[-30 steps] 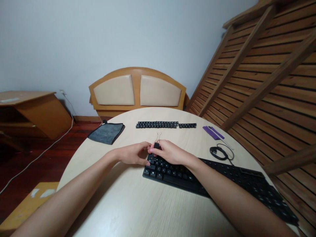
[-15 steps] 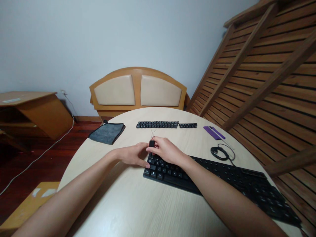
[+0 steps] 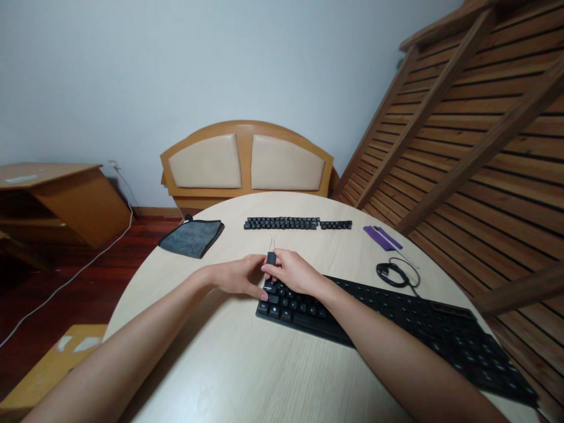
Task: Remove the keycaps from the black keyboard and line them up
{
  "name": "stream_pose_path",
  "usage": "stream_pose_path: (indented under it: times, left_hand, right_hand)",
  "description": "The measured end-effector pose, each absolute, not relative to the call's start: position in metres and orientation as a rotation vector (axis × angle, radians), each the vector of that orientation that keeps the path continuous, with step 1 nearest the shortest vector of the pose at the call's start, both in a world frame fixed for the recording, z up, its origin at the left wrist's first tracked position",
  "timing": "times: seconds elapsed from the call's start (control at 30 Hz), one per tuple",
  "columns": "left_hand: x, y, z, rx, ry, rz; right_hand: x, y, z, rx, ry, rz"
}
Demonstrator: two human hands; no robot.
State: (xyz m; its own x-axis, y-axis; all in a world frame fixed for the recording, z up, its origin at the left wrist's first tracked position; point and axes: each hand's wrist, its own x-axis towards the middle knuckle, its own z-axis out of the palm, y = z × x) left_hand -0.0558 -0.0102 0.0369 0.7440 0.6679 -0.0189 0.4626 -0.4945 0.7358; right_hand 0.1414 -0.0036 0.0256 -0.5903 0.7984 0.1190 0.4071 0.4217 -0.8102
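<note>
A black keyboard [image 3: 388, 317] lies at a slant on the round table, many of its keycaps off while some remain at the near left end. My left hand [image 3: 238, 276] grips that left end, its thumb on the edge keys and its fingers by the far corner. In my right hand [image 3: 293, 270] is a keycap puller [image 3: 271, 258] with a black handle and two thin wires pointing away from me. The puller's lower end is over the keyboard's upper left keys, partly hidden by my fingers. Removed keycaps [image 3: 282, 223] stand in neat rows beyond my hands.
A grey cloth [image 3: 191, 238] lies at the table's left. On the right are a purple cloth piece [image 3: 382, 237], a thin rod-like tool [image 3: 403, 256] and the coiled black cable [image 3: 392, 274]. A wooden slatted frame [image 3: 480, 158] leans close to the table's right edge.
My right hand and the keycap puller have dropped slightly toward the keyboard, and the puller's wires sit closer together. My left hand stays in place.
</note>
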Motion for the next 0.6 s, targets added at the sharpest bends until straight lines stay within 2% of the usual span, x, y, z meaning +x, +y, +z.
stream_pose_path:
  times: [0.2, 0.43, 0.6]
  left_hand:
    - [-0.056, -0.009, 0.035, 2.190, 0.838, 0.348]
    - [-0.054, -0.012, 0.033, 2.246, 0.838, 0.353]
    - [-0.050, -0.014, 0.034, 2.255, 0.834, 0.368]
  right_hand:
    - [0.143, -0.006, 0.032, -0.967, -2.219, 1.111]
    - [0.149, -0.004, 0.032, -0.740, -2.228, 1.380]
    - [0.154, -0.011, 0.041, -0.724, -2.317, 1.232]
